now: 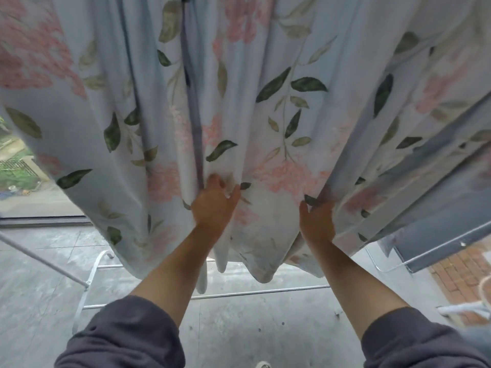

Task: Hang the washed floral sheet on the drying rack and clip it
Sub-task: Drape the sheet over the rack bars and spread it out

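Observation:
The floral sheet [265, 107], pale blue with pink flowers and green leaves, hangs in deep folds over the drying rack and fills most of the view. The rack's top is hidden by the cloth; its lower metal rails [260, 292] show beneath the hem. My left hand [212, 203] grips a fold of the sheet at centre, fingers curled into the cloth. My right hand [317, 221] grips another fold a little to the right, its fingers tucked behind the fabric. No clip shows in either hand.
Grey concrete floor [39, 261] lies below. A slanted rack leg [45, 264] crosses the left side. At the right are a grey panel with a metal bar [438, 248] and a brick patch [462, 274]. Outdoor greenery [13, 160] shows at far left.

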A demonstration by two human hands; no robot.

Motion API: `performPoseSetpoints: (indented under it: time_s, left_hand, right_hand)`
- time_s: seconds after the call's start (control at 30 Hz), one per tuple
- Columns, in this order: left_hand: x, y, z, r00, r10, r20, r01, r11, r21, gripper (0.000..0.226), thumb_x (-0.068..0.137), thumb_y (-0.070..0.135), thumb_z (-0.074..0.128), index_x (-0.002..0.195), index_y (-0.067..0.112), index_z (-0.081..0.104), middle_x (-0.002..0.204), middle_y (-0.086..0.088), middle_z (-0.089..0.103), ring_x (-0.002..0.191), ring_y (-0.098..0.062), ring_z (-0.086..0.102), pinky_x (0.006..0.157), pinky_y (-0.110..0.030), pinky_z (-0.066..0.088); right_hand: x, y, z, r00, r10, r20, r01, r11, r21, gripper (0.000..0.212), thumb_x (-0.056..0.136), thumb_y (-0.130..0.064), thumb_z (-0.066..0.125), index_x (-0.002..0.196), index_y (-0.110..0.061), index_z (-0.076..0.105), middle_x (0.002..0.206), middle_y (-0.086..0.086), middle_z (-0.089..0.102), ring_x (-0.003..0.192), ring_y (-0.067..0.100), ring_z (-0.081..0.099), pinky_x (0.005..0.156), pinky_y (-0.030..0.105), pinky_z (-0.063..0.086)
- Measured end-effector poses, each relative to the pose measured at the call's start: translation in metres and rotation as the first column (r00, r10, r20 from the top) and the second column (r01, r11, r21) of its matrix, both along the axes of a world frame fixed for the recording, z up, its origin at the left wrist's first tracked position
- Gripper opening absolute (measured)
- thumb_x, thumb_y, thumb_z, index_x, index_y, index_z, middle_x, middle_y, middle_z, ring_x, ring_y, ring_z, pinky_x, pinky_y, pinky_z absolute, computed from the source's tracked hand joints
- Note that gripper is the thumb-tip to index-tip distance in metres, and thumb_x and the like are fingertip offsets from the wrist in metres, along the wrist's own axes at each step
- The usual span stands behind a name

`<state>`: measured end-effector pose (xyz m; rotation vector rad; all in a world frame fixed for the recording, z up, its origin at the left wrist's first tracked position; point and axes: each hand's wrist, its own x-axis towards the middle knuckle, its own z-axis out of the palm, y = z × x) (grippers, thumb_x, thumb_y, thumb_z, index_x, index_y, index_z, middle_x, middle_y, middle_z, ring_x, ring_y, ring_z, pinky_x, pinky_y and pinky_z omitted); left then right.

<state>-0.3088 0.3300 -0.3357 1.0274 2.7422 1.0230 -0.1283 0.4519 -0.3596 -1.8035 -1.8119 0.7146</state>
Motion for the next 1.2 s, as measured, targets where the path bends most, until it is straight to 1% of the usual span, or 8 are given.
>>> performPoseSetpoints:
  time_s: [0.1, 0.27, 0.5, 0.63, 0.77, 0.83, 0.97, 1.2]
  left_hand:
    - [-0.004, 0.014, 0.006, 0.997, 0.026, -0.066, -0.033, 0.993, -0.11, 0.036, 0.094, 0.045, 0.041, 0.09, 0.014, 0.058, 0.082, -0.009, 0.066, 0.078, -0.03, 0.064, 0.071, -0.036, 0.053]
    - [0.002, 0.02, -0.007, 0.987, 0.059, -0.147, -0.082, 0.985, -0.155, 0.031, 0.097, 0.029, 0.037, 0.083, 0.011, 0.059, 0.077, -0.012, 0.065, 0.073, -0.034, 0.065, 0.066, -0.04, 0.055]
    - [0.032, 0.024, -0.026, 0.996, 0.071, -0.061, -0.084, 0.966, -0.245, 0.046, 0.093, 0.05, 0.032, 0.075, 0.015, 0.054, 0.078, -0.012, 0.066, 0.08, -0.033, 0.064, 0.068, -0.033, 0.047]
    - [0.082, 0.056, -0.033, 0.997, -0.074, 0.02, 0.077, 0.957, -0.278, 0.061, 0.077, 0.079, 0.037, 0.094, 0.021, 0.049, 0.078, 0.001, 0.063, 0.075, -0.021, 0.062, 0.071, -0.032, 0.05]
    - [0.112, 0.102, -0.008, 0.992, -0.123, -0.015, 0.115, 0.959, -0.261, 0.074, 0.08, 0.076, 0.038, 0.118, 0.013, 0.041, 0.097, -0.005, 0.061, 0.085, -0.028, 0.063, 0.076, -0.038, 0.051]
    - [0.117, 0.12, 0.004, 0.988, -0.127, -0.093, 0.09, 0.942, -0.324, 0.053, 0.093, 0.056, 0.035, 0.112, 0.009, 0.05, 0.096, -0.009, 0.063, 0.087, -0.029, 0.063, 0.071, -0.034, 0.047]
    - [0.112, 0.13, 0.002, 0.982, -0.107, -0.153, 0.032, 0.905, -0.425, 0.033, 0.101, 0.026, 0.034, 0.098, 0.01, 0.062, 0.081, -0.005, 0.061, 0.077, -0.024, 0.063, 0.061, -0.029, 0.041]
    - [0.101, 0.106, -0.03, 0.995, -0.095, -0.024, 0.073, 0.886, -0.457, 0.047, 0.1, 0.044, 0.025, 0.106, 0.011, 0.058, 0.095, -0.009, 0.065, 0.089, -0.028, 0.064, 0.07, -0.034, 0.046]
  right_hand:
    - [0.003, 0.02, 0.011, 0.973, 0.205, 0.107, -0.212, 0.976, 0.055, 0.027, 0.095, -0.039, 0.044, 0.101, -0.013, 0.047, 0.09, 0.011, 0.062, 0.079, 0.029, 0.059, 0.069, 0.036, 0.046]
    - [0.001, 0.031, -0.004, 0.845, 0.36, 0.396, -0.414, 0.908, 0.059, 0.046, 0.101, -0.036, 0.029, 0.102, -0.005, 0.063, 0.098, 0.017, 0.066, 0.095, 0.035, 0.062, 0.077, 0.038, 0.048]
    - [0.035, 0.055, -0.03, 0.736, 0.653, 0.179, -0.623, 0.756, -0.201, 0.031, 0.089, -0.05, 0.053, 0.09, -0.019, 0.053, 0.083, -0.001, 0.058, 0.081, 0.018, 0.055, 0.07, 0.029, 0.04]
    - [0.093, 0.079, -0.053, 0.839, 0.482, 0.251, -0.348, 0.831, -0.433, 0.06, 0.082, -0.067, 0.045, 0.109, -0.014, 0.053, 0.101, 0.006, 0.06, 0.097, 0.028, 0.058, 0.091, 0.041, 0.046]
    - [0.1, 0.102, -0.017, 0.959, 0.179, 0.22, -0.167, 0.983, -0.071, 0.08, 0.081, -0.06, 0.058, 0.135, -0.005, 0.033, 0.126, 0.015, 0.048, 0.115, 0.039, 0.049, 0.095, 0.05, 0.038]
    - [0.088, 0.113, 0.005, 0.963, 0.212, 0.164, -0.224, 0.973, 0.056, 0.06, 0.09, -0.05, 0.052, 0.122, 0.001, 0.048, 0.114, 0.02, 0.057, 0.106, 0.037, 0.056, 0.083, 0.039, 0.043]
    - [0.079, 0.113, 0.009, 0.874, 0.31, 0.375, -0.353, 0.934, 0.051, 0.053, 0.101, -0.04, 0.03, 0.106, 0.003, 0.06, 0.102, 0.02, 0.065, 0.096, 0.035, 0.062, 0.075, 0.034, 0.044]
    - [0.101, 0.105, -0.037, 0.894, 0.376, 0.243, -0.359, 0.927, -0.109, 0.045, 0.097, -0.046, 0.038, 0.117, -0.008, 0.052, 0.098, 0.012, 0.064, 0.098, 0.034, 0.063, 0.08, 0.038, 0.049]
